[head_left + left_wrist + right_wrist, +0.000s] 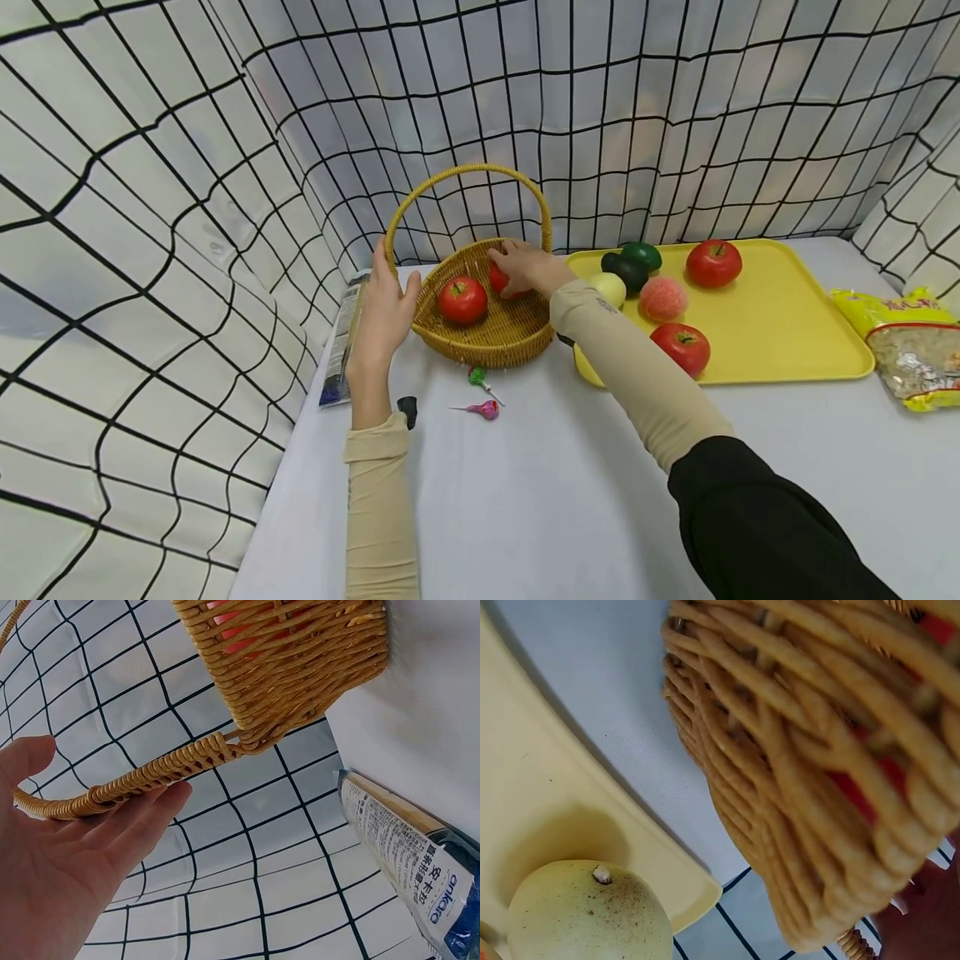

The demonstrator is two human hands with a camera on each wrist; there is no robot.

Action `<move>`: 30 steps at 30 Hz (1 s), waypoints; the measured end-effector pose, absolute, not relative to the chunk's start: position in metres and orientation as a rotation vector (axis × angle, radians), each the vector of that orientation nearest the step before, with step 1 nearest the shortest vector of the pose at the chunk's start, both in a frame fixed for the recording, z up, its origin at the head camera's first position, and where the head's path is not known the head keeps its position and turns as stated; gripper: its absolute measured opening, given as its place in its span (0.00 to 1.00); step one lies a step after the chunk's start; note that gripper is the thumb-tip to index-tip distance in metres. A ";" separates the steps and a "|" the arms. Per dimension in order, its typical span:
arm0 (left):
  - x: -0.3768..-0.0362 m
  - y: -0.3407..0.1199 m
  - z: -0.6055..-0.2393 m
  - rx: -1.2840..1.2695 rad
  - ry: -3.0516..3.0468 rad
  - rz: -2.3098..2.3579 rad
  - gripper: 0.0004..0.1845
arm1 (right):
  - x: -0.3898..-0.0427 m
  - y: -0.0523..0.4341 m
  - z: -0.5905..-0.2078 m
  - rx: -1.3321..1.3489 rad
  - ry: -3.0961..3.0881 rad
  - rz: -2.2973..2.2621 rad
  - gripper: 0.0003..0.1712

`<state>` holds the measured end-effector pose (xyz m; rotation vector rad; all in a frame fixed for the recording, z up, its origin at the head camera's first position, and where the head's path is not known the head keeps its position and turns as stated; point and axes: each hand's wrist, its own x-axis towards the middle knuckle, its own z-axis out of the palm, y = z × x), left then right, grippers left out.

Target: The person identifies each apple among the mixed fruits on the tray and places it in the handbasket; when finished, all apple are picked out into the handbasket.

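A wicker basket point(487, 354) with a tall hooped handle point(472, 169) stands at the back of the table. One red tomato point(462, 300) lies in its left half. My right hand point(525, 265) reaches over the right rim and holds a second red tomato point(497, 277) inside, partly hidden by the fingers. In the right wrist view the wicker wall point(780, 750) covers most of that hand. My left hand point(381, 312) is at the handle's left side. In the left wrist view its straight fingers point(142, 825) lie against the handle, with the thumb raised apart.
Right of the basket, a yellow tray point(795, 325) bears tomatoes, a peach point(663, 298), dark green avocados point(626, 271) and a pale round fruit point(592, 915). Two lollipops point(483, 409) lie in front. Packages flank the setup: one printed point(412, 862), one yellow point(915, 350). Black netting point(570, 108) rises behind.
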<state>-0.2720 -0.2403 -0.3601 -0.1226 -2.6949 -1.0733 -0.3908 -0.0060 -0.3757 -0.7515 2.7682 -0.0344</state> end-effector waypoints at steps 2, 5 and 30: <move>-0.271 -0.241 -0.360 -0.110 -2.698 -1.057 0.43 | -0.391 -0.006 -0.375 -0.769 2.763 -0.019 0.44; -0.270 -0.242 -0.359 -0.093 -2.704 -1.036 0.43 | -0.389 -0.007 -0.373 -0.799 2.759 -0.009 0.43; -0.269 -0.244 -0.361 -0.088 -2.723 -0.920 0.43 | -0.282 0.089 -0.337 -0.928 2.962 -0.505 0.29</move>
